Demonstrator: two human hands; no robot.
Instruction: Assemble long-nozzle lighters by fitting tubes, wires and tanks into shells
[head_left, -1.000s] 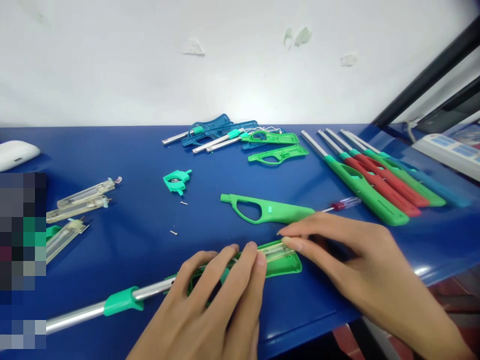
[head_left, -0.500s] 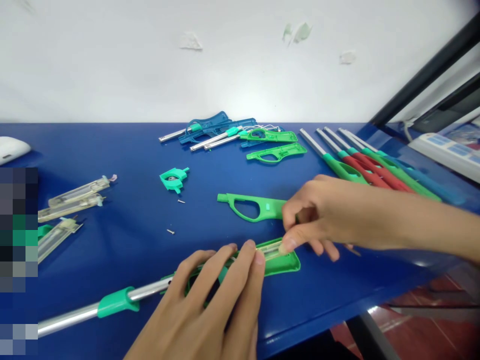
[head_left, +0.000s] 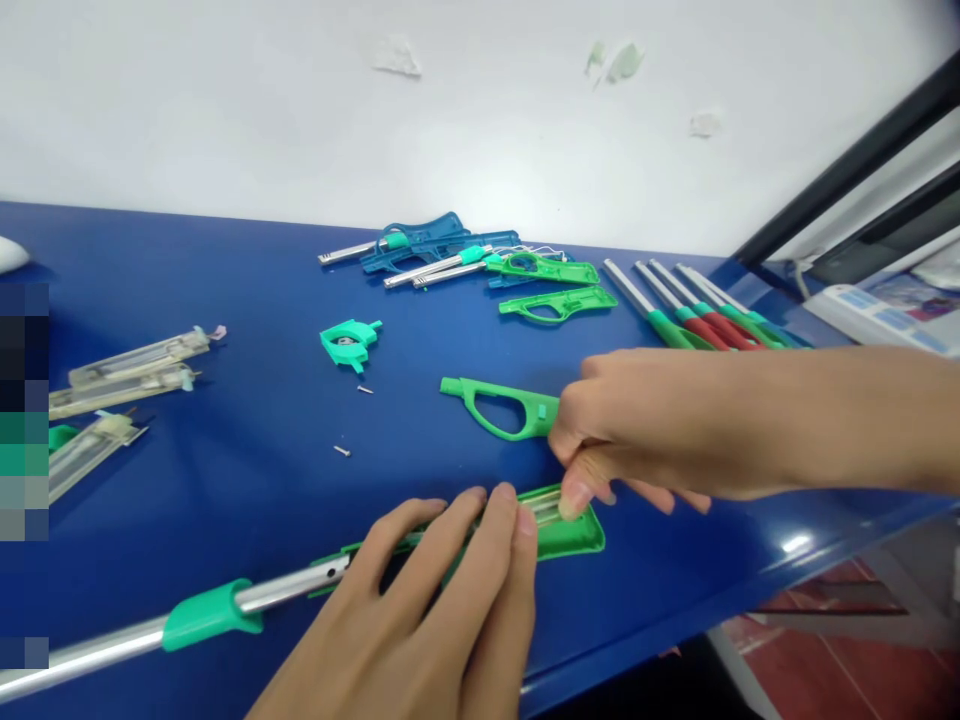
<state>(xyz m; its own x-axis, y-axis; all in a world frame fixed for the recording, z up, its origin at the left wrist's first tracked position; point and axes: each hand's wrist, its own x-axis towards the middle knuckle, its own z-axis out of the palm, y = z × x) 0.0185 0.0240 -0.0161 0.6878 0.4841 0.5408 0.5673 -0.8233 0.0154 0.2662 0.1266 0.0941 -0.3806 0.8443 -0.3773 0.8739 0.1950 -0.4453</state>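
Note:
My left hand (head_left: 427, 610) lies over a green lighter shell half (head_left: 574, 535) on the table, its fingers bent and pressing it down. Inside that half is a clear fuel tank (head_left: 541, 507), partly hidden by my left fingertips. The thumb of my right hand (head_left: 645, 435) presses on the tank's right end; its other fingers are curled, partly out of sight. A metal lighter tube (head_left: 292, 585) runs left from under my left hand, with a teal sleeve (head_left: 210, 615) around it. Just behind, a second green shell half (head_left: 502, 408) is partly covered by my right hand.
Several clear tanks (head_left: 142, 360) lie at left. A teal part (head_left: 349, 343) and two screws (head_left: 342, 451) lie mid-table. Blue and green lighter halves (head_left: 450, 245) are piled at the back; finished-looking lighters (head_left: 690, 320) lie at right near a white power strip (head_left: 870, 320).
My right hand has turned slightly, its wrist higher, with the thumb still on the tank. My left hand stays over the shell half. The camera view has tilted a little.

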